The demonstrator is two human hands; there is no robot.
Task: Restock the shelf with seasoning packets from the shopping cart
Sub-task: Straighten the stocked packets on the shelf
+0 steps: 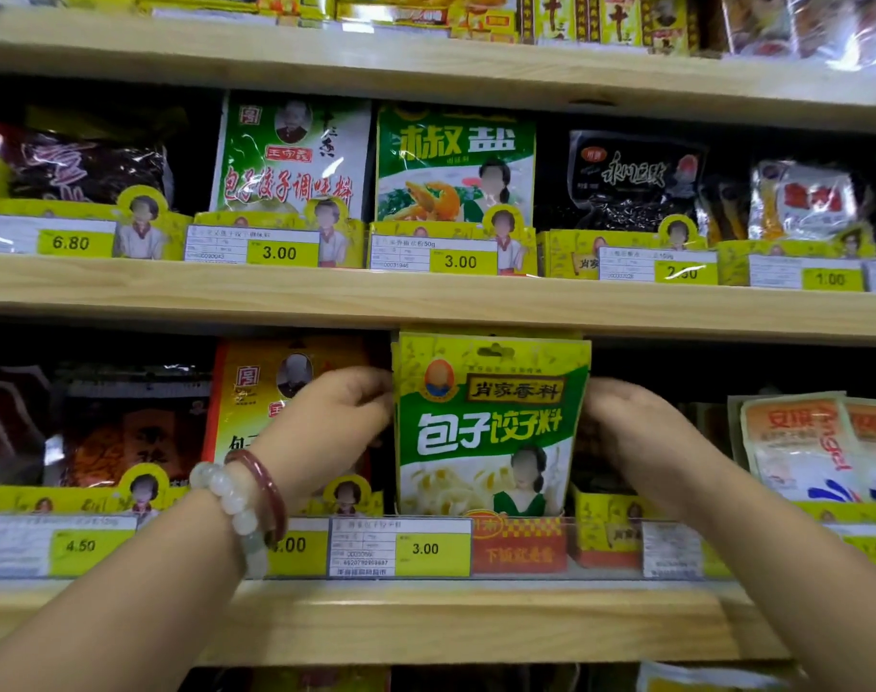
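Observation:
A yellow and green seasoning packet (488, 427) stands upright in its slot on the lower wooden shelf (426, 616), its top just under the shelf board above. More packets seem to stand behind it. My left hand (331, 417), with bead bracelets on the wrist, grips the packet's left edge. My right hand (625, 427) holds the right edge, with the fingertips hidden behind the packet. The shopping cart is out of view.
An orange packet (256, 392) stands directly left of the slot, and white and orange packets (815, 447) sit to the right. The middle shelf (426, 297) holds green packets (453, 164) and dark bags. Yellow price tags (426, 547) line the shelf fronts.

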